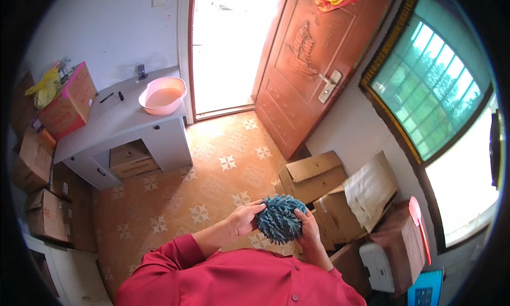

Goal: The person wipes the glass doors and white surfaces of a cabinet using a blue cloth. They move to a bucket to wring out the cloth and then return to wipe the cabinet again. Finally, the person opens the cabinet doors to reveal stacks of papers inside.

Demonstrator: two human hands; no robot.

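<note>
A blue-grey chenille cleaning mitt (280, 219) with thick, stubby strands is held in front of my chest. My left hand (248, 219) grips its left side, the thumb lying over the edge. On the opposite side my right hand (309, 227) has hold of it, thumb on top of the strands. The fingers beneath are mostly hidden. Beyond, a pink plastic basin (181, 91) containing cloudy liquid stands on a grey desk (119, 118), near the doorway.
A red-brown door (295, 66) stands open beside the bright doorway. Flattened cardboard boxes (318, 174) lean below the window (430, 82) at right, near a pink fly swatter (416, 218). Cartons (50, 216) are stacked at left. A red carton (69, 102) sits on the desk. Patterned tile floor (215, 186) lies between.
</note>
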